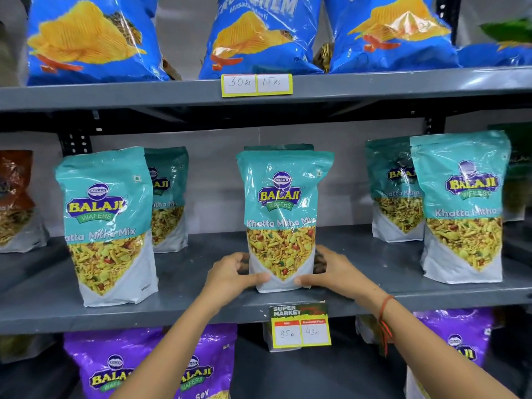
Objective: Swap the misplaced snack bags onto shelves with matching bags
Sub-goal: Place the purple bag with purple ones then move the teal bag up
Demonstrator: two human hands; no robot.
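Grey metal shelving fills the view. On the middle shelf (201, 309) a teal snack bag (280, 220) stands upright, long axis vertical, among matching teal bags. The left hand (230, 273) grasps its base at 9 o'clock, the right hand (331, 269) at 3, equally near. Blue bags sit above, purple below.

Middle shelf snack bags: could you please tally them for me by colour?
Teal plastic Khatta Mitha Mix bags: 6 (one mostly hidden behind the centre bag)
Brown plastic bag, far left: 1
Dark green plastic bag, far right: 1
Total: 8
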